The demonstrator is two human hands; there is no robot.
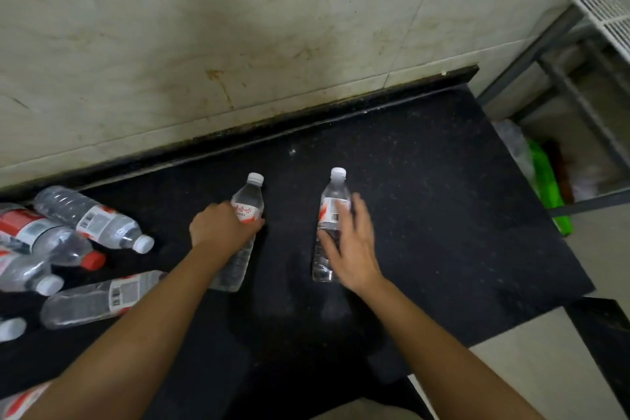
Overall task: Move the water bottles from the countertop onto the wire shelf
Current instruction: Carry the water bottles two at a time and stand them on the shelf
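Observation:
Two clear water bottles with white caps stand on the black countertop (426,187). My left hand (218,227) is wrapped around the left bottle (250,196) at its red-and-white label. My right hand (351,245) has its fingers spread against the right bottle (332,211), touching its side without closing around it. Several more bottles (99,220) lie on their sides in a pile at the left edge, some with red caps. The white wire shelf (610,7) shows at the top right corner, beyond the counter's end.
A stained tiled wall (238,27) backs the counter. Right of the counter's end stands a grey metal frame (559,78) under the shelf, with a green bag (545,181) and clear plastic on the floor below. The counter's right edge drops to a pale floor.

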